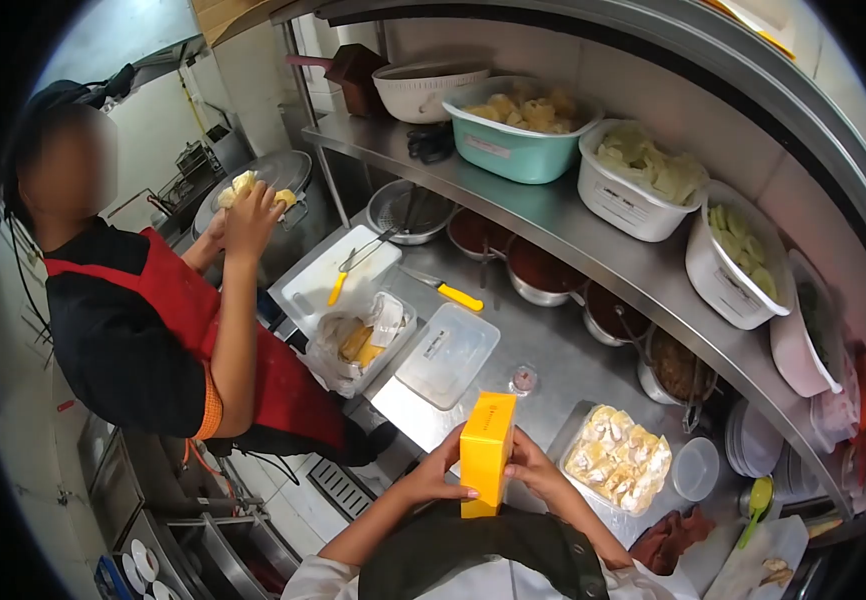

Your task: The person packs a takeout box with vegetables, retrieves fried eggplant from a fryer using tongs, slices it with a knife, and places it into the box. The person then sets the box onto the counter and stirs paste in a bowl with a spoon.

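Note:
Close to my body, a tall yellow cardboard box (pixel 486 455) is held upright between both hands. My left hand (pixel 437 472) grips its left side, with the thumb across the lower front. My right hand (pixel 538 468) presses on the opposite side, its fingers partly behind the box. To the right of that hand, pale yellow-and-white food pieces (pixel 618 458) fill a rectangular container. A small round clear cup (pixel 524 379) stands on the steel counter just beyond the box, and a translucent lid (pixel 448 355) lies to its left.
On the left, a co-worker in a red apron (pixel 283 375) holds yellow food pieces (pixel 243 185). Tubs of food, including a teal tub (pixel 523 148), line the steel shelf (pixel 543 235). Sauce pots (pixel 543 290) stand beneath. A yellow-handled knife (pixel 460 297) lies beside a white cutting board (pixel 348 265).

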Available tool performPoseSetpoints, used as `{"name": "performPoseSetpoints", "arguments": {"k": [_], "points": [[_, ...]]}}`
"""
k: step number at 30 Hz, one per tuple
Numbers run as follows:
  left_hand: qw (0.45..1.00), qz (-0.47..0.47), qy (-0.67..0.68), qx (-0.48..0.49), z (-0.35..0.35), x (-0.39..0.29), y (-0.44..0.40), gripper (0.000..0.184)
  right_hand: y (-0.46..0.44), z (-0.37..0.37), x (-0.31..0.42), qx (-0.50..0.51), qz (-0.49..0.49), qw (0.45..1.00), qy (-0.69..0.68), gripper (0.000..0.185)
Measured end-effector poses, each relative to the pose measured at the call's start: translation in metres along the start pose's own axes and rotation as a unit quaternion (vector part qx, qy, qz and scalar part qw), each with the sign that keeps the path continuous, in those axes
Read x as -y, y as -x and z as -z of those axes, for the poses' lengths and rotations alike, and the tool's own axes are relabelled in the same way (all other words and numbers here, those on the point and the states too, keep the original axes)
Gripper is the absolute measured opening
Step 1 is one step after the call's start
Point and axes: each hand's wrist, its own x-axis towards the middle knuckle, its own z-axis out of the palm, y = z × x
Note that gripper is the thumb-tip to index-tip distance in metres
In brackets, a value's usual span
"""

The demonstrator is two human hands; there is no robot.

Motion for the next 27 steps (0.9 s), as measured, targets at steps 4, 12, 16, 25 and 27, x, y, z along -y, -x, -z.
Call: {"name": "performPoseSetpoints", "arguments": {"k": [4, 12, 16, 25, 27], "points": [[0.996, -0.005, -0.089, 0.013, 0.001, -0.010, -0.008, 0.110, 0.007, 0.009, -0.005, -0.020, -0.004, 1.000, -0.020, 0.089], [0.993, 0.003, -0.111, 0.051, 0.030, -0.022, -0.013, 0.113, -0.009, -0.005, -0.002, -0.059, -0.005, 0.998, -0.016, 0.094], [0.990, 0.034, -0.123, 0.054, 0.050, -0.012, -0.007, 0.115, -0.023, -0.007, -0.015, -0.051, -0.023, 0.998, -0.034, 0.095], [0.988, -0.028, -0.144, 0.043, 0.078, -0.042, 0.005, 0.116, -0.055, -0.036, -0.010, -0.043, 0.001, 0.998, -0.039, 0.093], [0.989, -0.038, -0.136, 0.039, 0.083, -0.041, 0.007, 0.118, -0.059, -0.040, -0.010, -0.041, 0.002, 0.999, -0.031, 0.091]]}}
